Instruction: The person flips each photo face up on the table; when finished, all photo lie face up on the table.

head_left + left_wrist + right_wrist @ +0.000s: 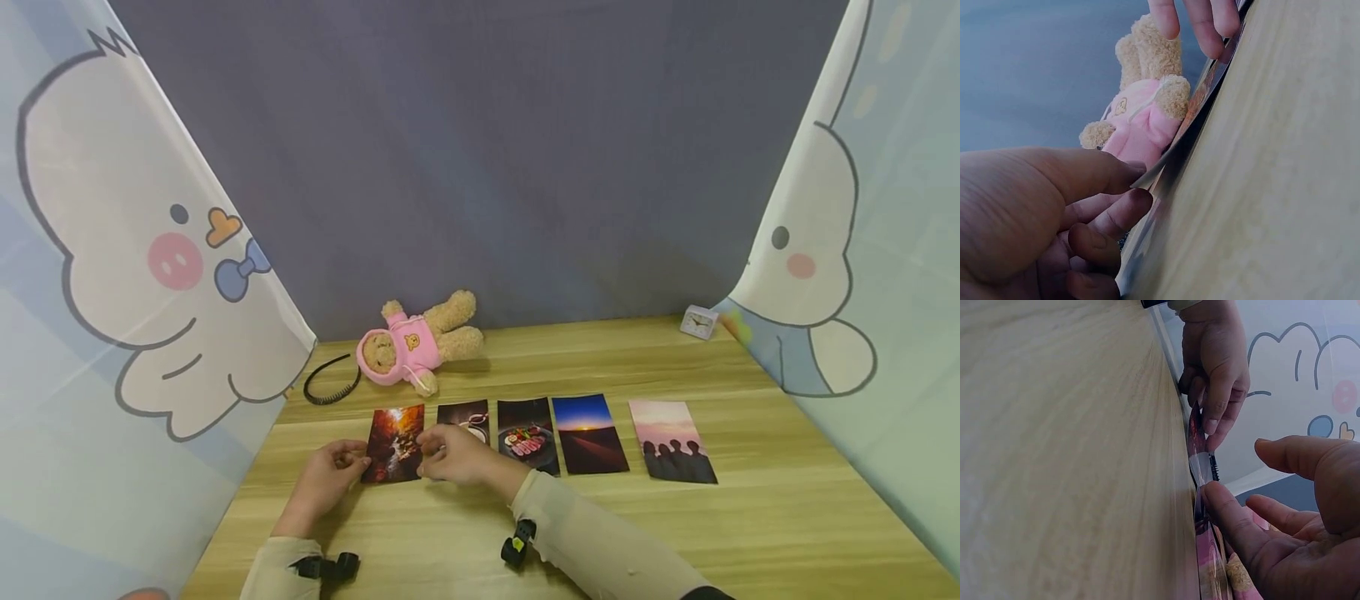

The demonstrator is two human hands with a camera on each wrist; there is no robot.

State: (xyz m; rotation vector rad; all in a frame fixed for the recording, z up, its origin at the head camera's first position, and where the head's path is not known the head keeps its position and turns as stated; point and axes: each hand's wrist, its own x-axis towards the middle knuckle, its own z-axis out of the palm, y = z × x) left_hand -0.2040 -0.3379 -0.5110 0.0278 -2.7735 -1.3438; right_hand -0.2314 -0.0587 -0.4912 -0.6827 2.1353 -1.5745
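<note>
A photo print of an autumn stream [395,442] lies at the left end of a row of prints, its near left corner lifted off the table. That corner is pinched between thumb and forefinger of my left hand [327,477], as the left wrist view shows up close. At the print's right edge is my right hand [459,454], a fingertip touching the print and the thumb held apart in the right wrist view. Beneath the right hand, a dark print with a pale round object [461,410] is partly covered.
Rightward lie prints of a meat dish [525,417], a sunset road [588,446] and silhouetted people [678,446]. Behind them are a black headband [324,398], a teddy bear in a pink hoodie [420,342] and a small white clock [699,322]. Fabric walls border the wooden table [780,517].
</note>
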